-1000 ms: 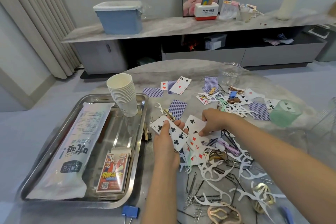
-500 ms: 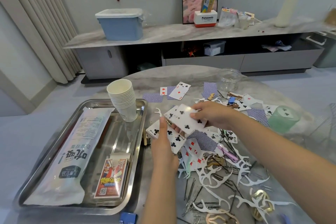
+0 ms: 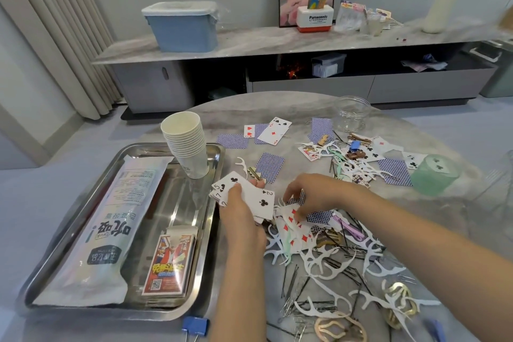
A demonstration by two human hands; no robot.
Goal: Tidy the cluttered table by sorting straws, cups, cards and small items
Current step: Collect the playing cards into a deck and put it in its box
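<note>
My left hand [image 3: 241, 212] grips a small stack of playing cards [image 3: 251, 194], clubs face up, just right of the steel tray [image 3: 213, 203]. My right hand [image 3: 313, 196] reaches down, fingertips touching a red diamond card [image 3: 291, 221] lying in the clutter beside a blue-backed card [image 3: 319, 216]. More cards [image 3: 273, 130] lie scattered farther back. On the tray are a stack of paper cups [image 3: 187, 144], a bag of straws [image 3: 111, 228] and a card box [image 3: 169, 264].
White floss picks [image 3: 324, 261], black hairpins and gold hair clips [image 3: 397, 300] litter the near right of the round marble table. A clear jar [image 3: 351, 114] and a green cup [image 3: 433, 175] stand at the right. A blue binder clip [image 3: 194, 325] lies by the tray's front.
My right hand laid the club card onto the stack in my left hand, then dropped to the diamond card on the table. The left hand's stack grew.
</note>
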